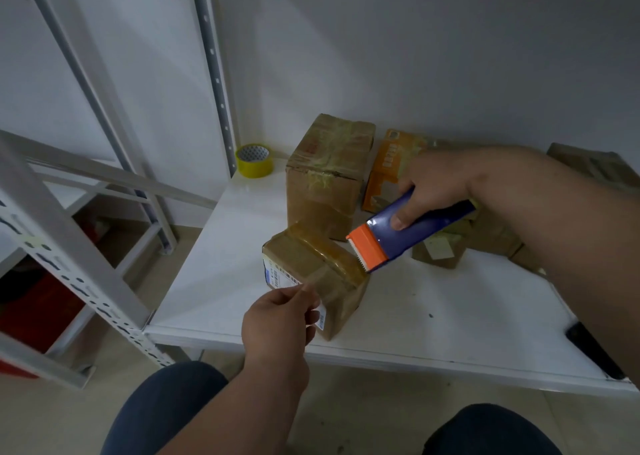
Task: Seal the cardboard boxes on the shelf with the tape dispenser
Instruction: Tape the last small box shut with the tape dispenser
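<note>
A small cardboard box [304, 264] with a white label lies near the front edge of the white shelf [221, 274]. A strip of clear tape crosses its top. My right hand [436, 188] grips a blue tape dispenser [408, 233]. The dispenser's orange toothed end touches the box's right top edge. My left hand [277, 319] is at the box's near side, and its fingertips pinch at the label edge there.
A taller taped box [329, 174] stands behind, with an orange box [388, 170] to its right. More brown boxes [440, 250] lie under my right arm. A yellow tape roll [254, 160] sits at the back left by a metal upright [214, 70]. A dark object [592, 350] lies at the shelf's front right.
</note>
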{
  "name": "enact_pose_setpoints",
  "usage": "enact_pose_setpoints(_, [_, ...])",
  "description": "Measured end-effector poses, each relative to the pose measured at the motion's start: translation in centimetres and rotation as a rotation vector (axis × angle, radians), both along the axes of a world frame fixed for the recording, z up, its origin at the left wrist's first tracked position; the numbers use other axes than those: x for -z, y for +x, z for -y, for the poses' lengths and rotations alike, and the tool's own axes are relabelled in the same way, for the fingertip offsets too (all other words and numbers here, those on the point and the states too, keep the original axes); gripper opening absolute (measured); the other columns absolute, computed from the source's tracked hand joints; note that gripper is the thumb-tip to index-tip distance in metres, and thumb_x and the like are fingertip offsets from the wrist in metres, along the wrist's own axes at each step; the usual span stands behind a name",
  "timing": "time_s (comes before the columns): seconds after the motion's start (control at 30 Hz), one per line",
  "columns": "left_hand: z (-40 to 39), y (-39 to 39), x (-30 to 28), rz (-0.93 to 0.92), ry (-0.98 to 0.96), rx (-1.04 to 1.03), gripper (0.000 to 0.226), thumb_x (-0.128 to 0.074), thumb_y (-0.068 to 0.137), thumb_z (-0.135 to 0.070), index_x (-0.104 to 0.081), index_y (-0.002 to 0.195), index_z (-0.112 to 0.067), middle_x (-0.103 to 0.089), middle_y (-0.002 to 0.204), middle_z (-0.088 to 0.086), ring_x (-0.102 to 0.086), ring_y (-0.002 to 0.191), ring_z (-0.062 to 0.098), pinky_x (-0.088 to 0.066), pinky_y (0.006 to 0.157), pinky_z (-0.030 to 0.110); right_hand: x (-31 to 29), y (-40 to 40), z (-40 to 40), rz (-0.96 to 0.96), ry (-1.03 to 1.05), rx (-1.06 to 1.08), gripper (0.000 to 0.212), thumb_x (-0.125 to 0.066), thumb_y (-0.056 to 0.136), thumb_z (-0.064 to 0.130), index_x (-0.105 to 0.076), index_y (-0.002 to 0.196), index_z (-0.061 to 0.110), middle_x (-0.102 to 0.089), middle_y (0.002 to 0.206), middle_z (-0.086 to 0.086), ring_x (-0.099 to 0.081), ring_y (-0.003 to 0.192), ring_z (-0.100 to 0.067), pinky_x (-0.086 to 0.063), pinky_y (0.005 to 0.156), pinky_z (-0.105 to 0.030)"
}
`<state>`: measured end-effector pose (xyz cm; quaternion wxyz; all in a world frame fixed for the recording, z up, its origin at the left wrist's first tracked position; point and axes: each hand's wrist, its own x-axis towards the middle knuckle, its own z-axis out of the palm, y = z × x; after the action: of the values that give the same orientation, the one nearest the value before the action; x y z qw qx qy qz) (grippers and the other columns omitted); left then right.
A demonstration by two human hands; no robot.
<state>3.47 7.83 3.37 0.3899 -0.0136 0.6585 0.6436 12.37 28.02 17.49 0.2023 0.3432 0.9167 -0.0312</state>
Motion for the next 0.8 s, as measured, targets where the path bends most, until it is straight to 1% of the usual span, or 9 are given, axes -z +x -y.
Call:
enact_pose_setpoints(0.07, [-0.4, -0.2, 0.1, -0.025, -0.013, -0.004, 0.005, -0.067, 0.09, -0.012, -0.07, 0.086, -0.014, -0.069, 0.089, 0.01, -0.063, 0.083, 0.022, -0.052, 0.063, 0.029, -0.2, -0.2, -0.2, -0.01, 0.0, 0.014, 0.042, -0.068, 0.077, 0.054, -0.072, 0.087, 0.013, -0.063, 0.075, -0.002, -0.053, 0.065, -0.016, -0.038, 0.059, -0.028])
enact_pose_setpoints(0.13, [-0.8, -0.4, 0.4, -0.059, -0.029, 0.003, 0.005, -0.065, 0.092, -0.015, -0.07, 0.09, -0.016, -0.067, 0.095, 0.006, -0.06, 0.088, 0.021, -0.052, 0.063, 0.028, 0.1, 0.0, -0.4, -0.002, -0.008, 0.025, 0.046, -0.066, 0.08, 0.055, -0.072, 0.093, 0.012, -0.067, 0.086, -0.006, -0.055, 0.069, -0.017, -0.037, 0.057, -0.027])
enact_pose_setpoints(0.2, [-1.3, -0.3, 0.7, -0.088, -0.042, 0.016, 0.006, -0.062, 0.095, -0.019, -0.068, 0.094, -0.019, -0.064, 0.1, 0.002, -0.058, 0.09, 0.02, -0.056, 0.071, 0.033, 1.0, 0.5, -0.6, 0.01, -0.047, 0.054, 0.049, -0.063, 0.081, 0.057, -0.071, 0.097, 0.012, -0.068, 0.094, -0.008, -0.06, 0.079, -0.021, -0.038, 0.06, -0.027])
enact_pose_setpoints(0.3, [-1.9, -0.2, 0.8, -0.12, -0.072, 0.037, 0.01, -0.056, 0.098, -0.025, -0.066, 0.098, -0.022, -0.062, 0.106, 0.002, -0.058, 0.095, 0.021, -0.057, 0.086, 0.041, 2.4, 1.4, -0.9, 0.007, -0.156, 0.142, 0.052, -0.062, 0.081, 0.061, -0.07, 0.101, 0.013, -0.068, 0.098, -0.009, -0.064, 0.091, -0.024, -0.042, 0.068, -0.029])
enact_pose_setpoints(0.4, [-2.2, -0.4, 0.8, -0.064, -0.053, 0.067, 0.013, -0.052, 0.1, -0.025, -0.063, 0.104, -0.021, -0.059, 0.111, 0.002, -0.058, 0.096, 0.021, -0.056, 0.08, 0.035, 3.3, 2.4, -1.1, -0.008, -0.229, 0.198, 0.051, -0.06, 0.082, 0.059, -0.071, 0.099, 0.012, -0.068, 0.099, -0.009, -0.065, 0.092, -0.024, -0.042, 0.069, -0.028])
enact_pose_setpoints(0.47, [-2.3, -1.1, 0.8, -0.016, 0.006, 0.111, 0.014, -0.049, 0.101, -0.019, -0.063, 0.101, -0.015, -0.061, 0.108, 0.004, -0.059, 0.097, 0.02, -0.057, 0.079, 0.036, 3.9, 3.0, -1.1, -0.038, -0.276, 0.232, 0.05, -0.062, 0.082, 0.057, -0.071, 0.098, 0.01, -0.068, 0.096, -0.008, -0.065, 0.09, -0.024, -0.042, 0.069, -0.028])
enact_pose_setpoints(0.6, [-3.0, -3.7, 0.6, -0.026, 0.019, 0.298, 0.01, -0.054, 0.098, -0.011, -0.063, 0.094, -0.007, -0.068, 0.109, 0.012, -0.064, 0.105, 0.024, -0.056, 0.089, 0.048, 5.0, 4.3, -0.4, -0.117, -0.39, 0.3, 0.038, -0.066, 0.08, 0.054, -0.068, 0.08, 0.016, -0.065, 0.078, 0.0, -0.062, 0.072, -0.016, -0.042, 0.062, -0.025])
enact_pose_setpoints(0.7, [-3.6, -5.4, -0.1, -0.064, -0.004, 0.427, 0.01, -0.058, 0.095, -0.007, -0.063, 0.087, -0.006, -0.068, 0.103, 0.014, -0.064, 0.104, 0.025, -0.056, 0.088, 0.05, 5.5, 5.4, 0.6, -0.209, -0.44, 0.325, 0.048, -0.064, 0.08, 0.055, -0.07, 0.092, 0.009, -0.07, 0.088, -0.008, -0.066, 0.08, -0.021, -0.045, 0.065, -0.026])
enact_pose_setpoints(0.8, [-4.1, -6.6, -0.8, -0.172, -0.061, 0.479, 0.01, -0.061, 0.093, -0.007, -0.065, 0.085, -0.006, -0.063, 0.089, 0.01, -0.061, 0.087, 0.022, -0.058, 0.083, 0.046, 5.4, 6.5, 1.2, -0.282, -0.419, 0.345, 0.055, -0.06, 0.079, 0.06, -0.07, 0.101, 0.011, -0.072, 0.095, -0.009, -0.068, 0.088, -0.024, -0.046, 0.066, -0.025])
